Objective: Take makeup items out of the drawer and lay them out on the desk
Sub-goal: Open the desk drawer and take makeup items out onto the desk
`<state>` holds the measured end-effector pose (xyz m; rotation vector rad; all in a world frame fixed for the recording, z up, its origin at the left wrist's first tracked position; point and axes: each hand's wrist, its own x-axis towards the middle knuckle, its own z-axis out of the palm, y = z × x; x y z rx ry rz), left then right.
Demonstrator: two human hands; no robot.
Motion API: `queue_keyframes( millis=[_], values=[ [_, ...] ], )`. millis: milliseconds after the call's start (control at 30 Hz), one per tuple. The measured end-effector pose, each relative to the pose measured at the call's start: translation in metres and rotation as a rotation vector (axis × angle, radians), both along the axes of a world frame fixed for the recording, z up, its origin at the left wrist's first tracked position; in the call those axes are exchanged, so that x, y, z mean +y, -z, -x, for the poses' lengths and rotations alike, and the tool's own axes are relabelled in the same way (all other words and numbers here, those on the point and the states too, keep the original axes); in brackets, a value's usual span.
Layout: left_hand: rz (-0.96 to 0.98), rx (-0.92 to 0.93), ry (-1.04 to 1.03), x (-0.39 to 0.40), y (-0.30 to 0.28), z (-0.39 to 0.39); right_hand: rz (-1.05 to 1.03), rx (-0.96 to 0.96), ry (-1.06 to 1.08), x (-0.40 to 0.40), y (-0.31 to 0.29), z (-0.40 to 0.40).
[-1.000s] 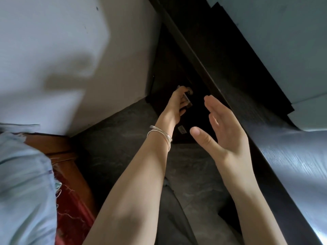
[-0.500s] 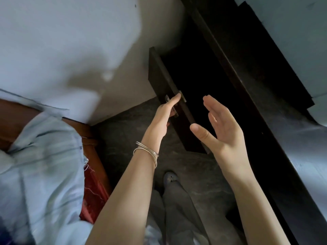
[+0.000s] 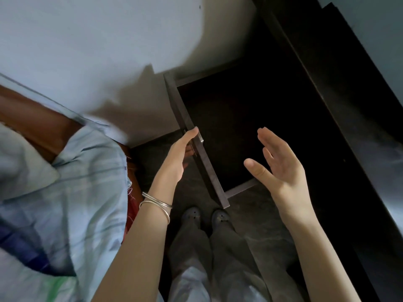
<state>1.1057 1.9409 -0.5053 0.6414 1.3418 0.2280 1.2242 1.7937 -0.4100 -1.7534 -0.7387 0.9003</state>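
A dark wooden drawer (image 3: 210, 173) stands pulled out from under the dark desk (image 3: 370, 149). Its inside (image 3: 229, 127) is in deep shadow, and no makeup items can be made out there. My left hand (image 3: 174, 164), with silver bangles on the wrist, grips the small metal handle (image 3: 201, 139) on the drawer front, index finger lying along the panel. My right hand (image 3: 281, 168) hovers open above the drawer's near right corner, palm turned left, holding nothing.
A pale wall (image 3: 109, 40) rises behind the drawer. At the left lies light blue striped cloth (image 3: 65, 192) over a brown wooden frame (image 3: 39, 127). My feet in dark shoes (image 3: 192, 214) stand on the dark floor just in front of the drawer.
The drawer has slid out from shut to wide open, pulled by my left hand on its handle. My right hand has stayed open beside it. The view has tilted down to my feet.
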Motion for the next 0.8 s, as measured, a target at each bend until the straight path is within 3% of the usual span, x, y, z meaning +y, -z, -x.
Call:
queue_keyframes(
  millis=[800],
  values=[
    [0.023, 0.014, -0.033, -0.004, -0.003, 0.013, 0.061, 0.051, -0.027, -0.008, 0.021, 0.021]
  ],
)
